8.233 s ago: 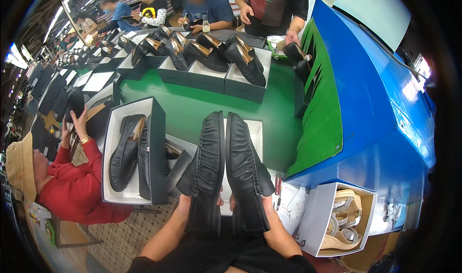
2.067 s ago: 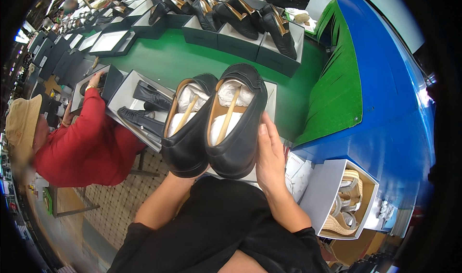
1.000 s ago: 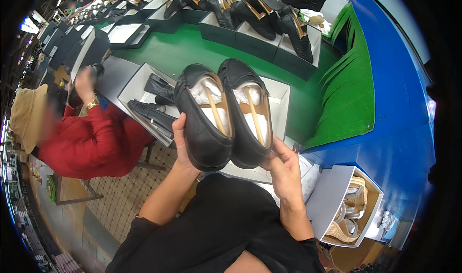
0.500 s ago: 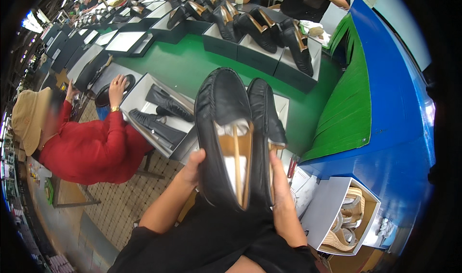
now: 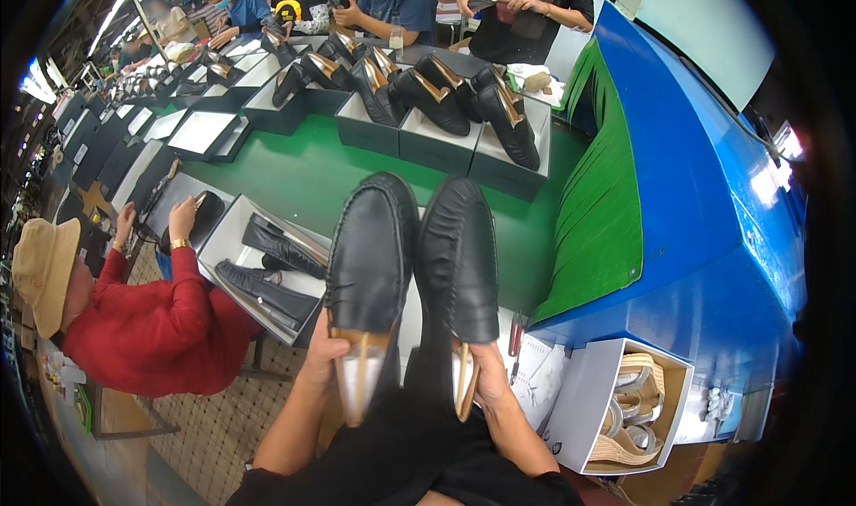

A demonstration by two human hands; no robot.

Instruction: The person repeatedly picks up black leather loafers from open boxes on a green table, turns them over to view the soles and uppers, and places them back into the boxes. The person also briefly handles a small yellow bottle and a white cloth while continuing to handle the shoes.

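Note:
My left hand (image 5: 323, 353) is closed around the heel end of a black leather loafer (image 5: 370, 261), its thumb at the opening. In my right hand (image 5: 489, 374) is the other black loafer (image 5: 458, 270), gripped the same way. Both shoes are side by side in front of me, toes pointing away and gathered uppers facing up. White stuffing and a tan stick show inside each opening. Left of them sits an open box (image 5: 210, 255) with a pair of black shoes (image 5: 267, 294) lying in it.
A green table (image 5: 294, 172) carries open boxes (image 5: 370, 134) topped with black loafers. A person in a red top (image 5: 169, 323) works at the left. A blue machine (image 5: 687, 230) with green strip curtain (image 5: 597, 221) stands right. Nearer is a box of wedge sandals (image 5: 584, 408).
The loafers have gone from overlapping to side by side, lower and slightly apart, more of their uppers showing. The view has shifted. The red-sleeved person's near hand has lifted off a dark shoe.

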